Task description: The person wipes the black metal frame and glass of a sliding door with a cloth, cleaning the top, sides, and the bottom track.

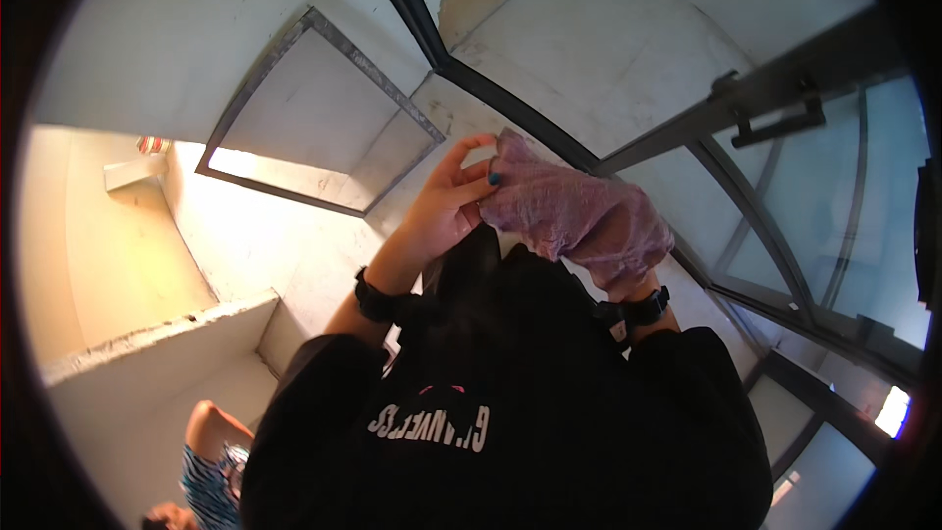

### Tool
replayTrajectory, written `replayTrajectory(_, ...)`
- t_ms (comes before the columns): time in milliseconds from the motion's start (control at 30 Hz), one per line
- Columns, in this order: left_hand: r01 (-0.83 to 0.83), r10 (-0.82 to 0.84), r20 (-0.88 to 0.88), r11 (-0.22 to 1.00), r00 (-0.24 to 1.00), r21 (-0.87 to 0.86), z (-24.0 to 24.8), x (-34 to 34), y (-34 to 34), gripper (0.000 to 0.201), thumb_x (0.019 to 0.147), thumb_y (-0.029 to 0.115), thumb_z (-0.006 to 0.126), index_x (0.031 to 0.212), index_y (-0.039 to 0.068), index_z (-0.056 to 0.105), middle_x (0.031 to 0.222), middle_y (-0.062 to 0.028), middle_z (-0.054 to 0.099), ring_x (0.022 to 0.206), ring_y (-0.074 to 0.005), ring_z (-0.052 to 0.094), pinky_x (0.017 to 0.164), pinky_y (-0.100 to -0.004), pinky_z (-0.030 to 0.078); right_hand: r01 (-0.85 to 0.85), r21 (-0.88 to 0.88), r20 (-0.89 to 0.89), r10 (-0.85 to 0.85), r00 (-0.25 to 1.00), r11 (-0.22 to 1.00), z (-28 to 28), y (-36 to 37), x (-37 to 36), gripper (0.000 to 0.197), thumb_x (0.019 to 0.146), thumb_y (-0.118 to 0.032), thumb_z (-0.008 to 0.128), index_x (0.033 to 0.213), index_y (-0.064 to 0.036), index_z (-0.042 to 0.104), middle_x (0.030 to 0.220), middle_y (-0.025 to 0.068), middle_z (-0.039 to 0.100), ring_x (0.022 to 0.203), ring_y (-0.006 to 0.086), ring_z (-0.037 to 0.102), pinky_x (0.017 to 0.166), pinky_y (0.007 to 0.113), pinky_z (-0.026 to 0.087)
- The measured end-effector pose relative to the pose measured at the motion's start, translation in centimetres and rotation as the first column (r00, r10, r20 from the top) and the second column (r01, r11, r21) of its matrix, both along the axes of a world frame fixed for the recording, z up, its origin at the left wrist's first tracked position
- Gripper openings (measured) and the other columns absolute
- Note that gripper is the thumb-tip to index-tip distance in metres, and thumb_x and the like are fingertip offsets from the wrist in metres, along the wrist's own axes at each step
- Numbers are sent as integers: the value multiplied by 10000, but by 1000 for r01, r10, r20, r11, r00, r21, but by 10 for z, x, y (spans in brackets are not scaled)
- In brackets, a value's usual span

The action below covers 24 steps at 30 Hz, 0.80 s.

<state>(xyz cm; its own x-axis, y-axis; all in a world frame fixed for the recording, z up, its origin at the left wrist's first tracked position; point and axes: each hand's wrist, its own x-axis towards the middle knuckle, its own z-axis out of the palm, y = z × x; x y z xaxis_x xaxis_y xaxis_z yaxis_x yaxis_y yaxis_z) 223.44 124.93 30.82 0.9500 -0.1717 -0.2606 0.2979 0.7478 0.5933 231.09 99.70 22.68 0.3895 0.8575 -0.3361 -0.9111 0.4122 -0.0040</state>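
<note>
Cloth (pixel 579 211), pinched in the left grip (pixel 451 201), covers the right grip (pixel 634 287), its state indiscernible, near a white-lettered shirt (pixel 549 383), framed panel (pixel 319 118) and glass door (pixel 834 177).

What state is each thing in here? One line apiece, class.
Purple cloth: crumpled, draped
Left hand: pinching the cloth's edge
Right hand: mostly covered by cloth, grip hidden
Black wristbands: worn, one each side
Glass door: cannot tell whether open or shut
</note>
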Motion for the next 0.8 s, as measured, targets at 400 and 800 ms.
replayTrajectory(400, 541, -639, -147, 480, 755, 690, -124, 203, 94, 567, 662, -86, 605, 1193, 107, 554, 1257, -123, 386, 1065, -250, 510, 839, -326, 482, 332, -346, -216, -419, 882, 878, -50, 43, 85, 627, 921, -444, 446, 1324, 28, 351, 1311, 183, 447, 1217, 309, 438, 1006, 440, 371)
replayTrajectory(800, -120, -895, -413, -434, 168, 893, -361, 338, 113, 133, 716, 63, 612, 823, 9, 669, 1353, -209, 348, 1210, -441, 296, 967, -448, 363, 319, -945, 178, 935, 307, 75, -248, 160, 186, 342, 651, -262, 749, 828, 15, 656, 973, 190, 532, 978, 362, 512, 867, 396, 408)
